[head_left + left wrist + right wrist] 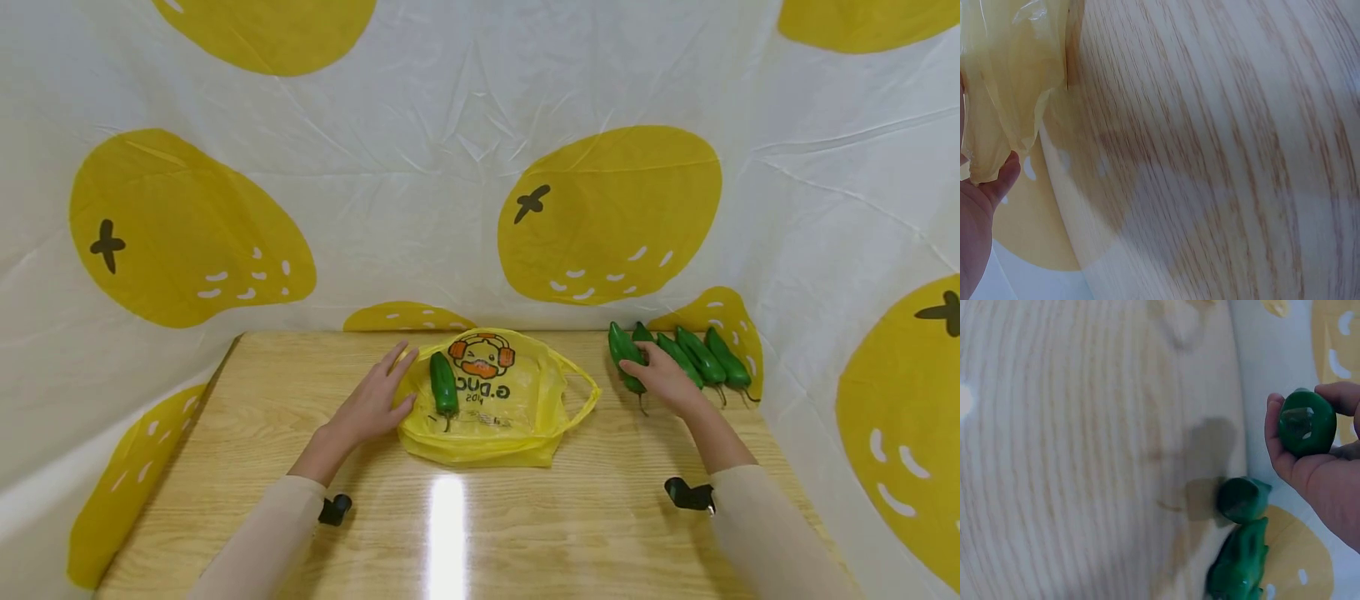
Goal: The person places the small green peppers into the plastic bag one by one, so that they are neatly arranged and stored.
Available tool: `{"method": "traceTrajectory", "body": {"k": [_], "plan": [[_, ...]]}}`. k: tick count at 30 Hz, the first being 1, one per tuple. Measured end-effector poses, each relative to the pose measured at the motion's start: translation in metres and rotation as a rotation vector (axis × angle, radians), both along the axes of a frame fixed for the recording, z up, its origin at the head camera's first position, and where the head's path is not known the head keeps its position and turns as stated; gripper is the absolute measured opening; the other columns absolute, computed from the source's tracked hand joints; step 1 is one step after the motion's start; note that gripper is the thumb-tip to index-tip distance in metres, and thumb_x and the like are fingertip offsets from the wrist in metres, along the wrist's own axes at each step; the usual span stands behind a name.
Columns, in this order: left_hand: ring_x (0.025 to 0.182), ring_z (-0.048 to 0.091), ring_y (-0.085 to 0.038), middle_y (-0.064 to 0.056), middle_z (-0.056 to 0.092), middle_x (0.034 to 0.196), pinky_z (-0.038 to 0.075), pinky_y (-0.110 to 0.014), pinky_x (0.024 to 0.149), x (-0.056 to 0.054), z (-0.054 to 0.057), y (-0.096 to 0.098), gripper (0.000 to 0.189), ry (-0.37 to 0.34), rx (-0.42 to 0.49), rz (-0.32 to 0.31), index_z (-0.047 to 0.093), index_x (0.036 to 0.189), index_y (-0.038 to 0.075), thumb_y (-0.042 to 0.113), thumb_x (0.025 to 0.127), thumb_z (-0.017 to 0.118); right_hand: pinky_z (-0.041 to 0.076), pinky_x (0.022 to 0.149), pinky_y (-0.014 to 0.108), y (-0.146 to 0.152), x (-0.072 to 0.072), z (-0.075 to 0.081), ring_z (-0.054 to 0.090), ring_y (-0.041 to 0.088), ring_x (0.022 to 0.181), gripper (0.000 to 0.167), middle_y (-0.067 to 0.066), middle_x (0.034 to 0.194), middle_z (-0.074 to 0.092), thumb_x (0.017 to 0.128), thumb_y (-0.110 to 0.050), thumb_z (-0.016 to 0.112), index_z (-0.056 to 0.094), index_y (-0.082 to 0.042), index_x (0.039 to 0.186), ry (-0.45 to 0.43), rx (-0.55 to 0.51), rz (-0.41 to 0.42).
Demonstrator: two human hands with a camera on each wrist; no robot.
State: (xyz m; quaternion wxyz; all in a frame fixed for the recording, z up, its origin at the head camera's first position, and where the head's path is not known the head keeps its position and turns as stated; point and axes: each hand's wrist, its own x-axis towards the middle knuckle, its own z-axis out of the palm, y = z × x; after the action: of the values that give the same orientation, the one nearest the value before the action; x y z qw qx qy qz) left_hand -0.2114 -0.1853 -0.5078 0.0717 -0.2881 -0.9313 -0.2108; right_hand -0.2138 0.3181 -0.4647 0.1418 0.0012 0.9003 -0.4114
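Observation:
A yellow plastic bag (525, 408) with a cartoon duck print lies on the table. Within its rim, over the mirrored lettering, rests one glossy green chili pepper (444, 385), stem toward me. My left hand (367, 404) touches the bag's left edge with fingers and thumb spread; in the left wrist view the thumb (1007, 175) meets the bag's edge (1016, 69). Between thumb and fingers my right hand (660, 375) holds another green chili pepper (622, 350), seen end-on (1307, 425) in the right wrist view. Several more peppers (701, 358) lie beside that hand.
The wooden table (570, 533) ends at a white cloth (420, 233) printed with large yellow fruit, which hangs behind and at both sides. A loop handle (588, 396) of the bag reaches rightward toward the peppers. Bright glare (446, 533) marks the front of the table.

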Motion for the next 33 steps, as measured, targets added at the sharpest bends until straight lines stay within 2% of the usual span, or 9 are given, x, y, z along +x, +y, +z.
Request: {"method": "traceTrajectory", "body": {"k": [4,11,14,19,21,25,29,33], "plan": [[0.140,0.046,-0.046,-0.016,0.018,0.171,0.043,-0.060,0.112,0.000,0.000,0.000,0.076,-0.004,0.003,0.001,0.031,0.162,0.004,0.021,0.097,0.068,0.034,0.112,0.070,0.000,0.004,0.012,0.031,0.055,0.145,0.080,0.038,0.157,0.029,0.110,-0.037,0.046,0.007,0.009,0.162,0.008,-0.024,0.018],[0.141,0.045,-0.046,-0.016,0.018,0.172,0.043,-0.061,0.112,-0.002,-0.002,0.000,0.077,-0.004,0.000,0.001,0.031,0.162,0.005,0.021,0.097,0.068,0.032,0.113,0.071,-0.006,0.008,0.036,0.026,0.054,0.148,0.081,0.035,0.162,0.022,0.110,-0.037,0.046,0.002,0.004,0.164,-0.005,-0.045,0.019],[0.140,0.046,-0.046,-0.016,0.018,0.172,0.043,-0.060,0.112,-0.002,-0.003,-0.001,0.077,-0.004,-0.001,0.001,0.031,0.162,0.005,0.022,0.097,0.068,0.034,0.113,0.070,-0.009,0.009,0.040,0.032,0.053,0.146,0.082,0.035,0.161,0.024,0.110,-0.037,0.049,0.002,0.003,0.164,0.026,-0.065,0.039],[0.140,0.047,-0.046,-0.016,0.018,0.172,0.044,-0.061,0.112,-0.002,-0.003,0.000,0.077,-0.004,0.001,0.000,0.031,0.162,0.005,0.022,0.097,0.068,0.033,0.113,0.070,-0.020,0.009,0.047,0.026,0.054,0.148,0.081,0.035,0.163,0.021,0.108,-0.034,0.054,0.006,0.000,0.165,0.062,-0.072,0.072],[0.140,0.046,-0.046,-0.016,0.017,0.172,0.043,-0.061,0.112,-0.001,-0.003,0.000,0.077,-0.007,0.002,-0.001,0.030,0.163,0.006,0.023,0.097,0.068,0.034,0.113,0.070,-0.026,0.009,0.049,0.023,0.055,0.150,0.080,0.035,0.164,0.020,0.108,-0.032,0.054,0.007,-0.001,0.165,0.065,-0.082,0.082],[0.141,0.045,-0.046,-0.016,0.016,0.172,0.042,-0.061,0.113,0.000,-0.004,0.000,0.079,-0.006,0.003,-0.007,0.028,0.164,0.007,0.023,0.097,0.068,0.038,0.112,0.068,-0.039,0.006,0.048,0.027,0.053,0.149,0.077,0.032,0.163,0.025,0.108,-0.026,0.056,0.011,-0.003,0.165,0.081,-0.126,0.105],[0.141,0.045,-0.046,-0.016,0.016,0.172,0.043,-0.061,0.113,0.000,-0.004,-0.001,0.079,-0.008,0.006,-0.007,0.028,0.163,0.007,0.023,0.097,0.068,0.033,0.115,0.069,-0.048,0.002,0.045,0.024,0.053,0.151,0.077,0.030,0.165,0.024,0.106,-0.026,0.059,0.015,-0.007,0.166,0.105,-0.134,0.136],[0.140,0.046,-0.046,-0.017,0.016,0.172,0.043,-0.061,0.112,-0.001,-0.003,0.000,0.078,0.001,0.002,-0.009,0.030,0.162,0.005,0.023,0.097,0.068,0.031,0.117,0.068,-0.059,-0.002,0.041,0.027,0.051,0.151,0.074,0.029,0.164,0.028,0.106,-0.025,0.061,0.020,-0.006,0.164,0.126,-0.141,0.166]]}}
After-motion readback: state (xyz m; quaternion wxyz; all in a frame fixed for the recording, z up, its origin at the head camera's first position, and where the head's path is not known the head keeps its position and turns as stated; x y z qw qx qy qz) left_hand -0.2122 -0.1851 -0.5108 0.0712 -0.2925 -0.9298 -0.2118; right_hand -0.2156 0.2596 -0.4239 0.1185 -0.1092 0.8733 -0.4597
